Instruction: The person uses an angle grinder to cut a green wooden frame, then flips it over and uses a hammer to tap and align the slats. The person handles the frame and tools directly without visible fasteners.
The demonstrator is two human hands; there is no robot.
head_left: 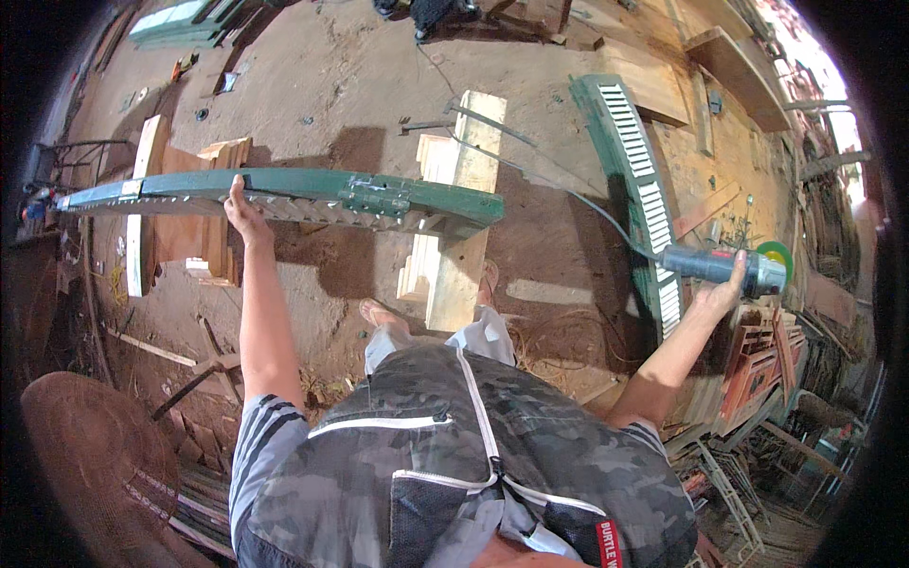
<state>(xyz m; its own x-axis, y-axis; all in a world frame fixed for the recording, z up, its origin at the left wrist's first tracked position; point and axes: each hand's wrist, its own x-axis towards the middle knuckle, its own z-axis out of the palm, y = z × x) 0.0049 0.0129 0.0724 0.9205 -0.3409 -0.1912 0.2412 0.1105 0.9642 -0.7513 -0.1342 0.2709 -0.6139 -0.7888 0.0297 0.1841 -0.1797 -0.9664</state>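
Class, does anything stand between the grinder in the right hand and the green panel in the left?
The cord does: it trails leftward from the grinder across the gap. In view, a second green panel also lies between, seemingly lower down. Nothing else visible stands there.

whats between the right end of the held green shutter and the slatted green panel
In the head view, brown floor lies between the green shutter and slatted panel, crossed by the grey cord of the grinder.

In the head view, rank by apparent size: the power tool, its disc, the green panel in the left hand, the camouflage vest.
1. Camouflage vest
2. Green panel
3. Power tool
4. Disc
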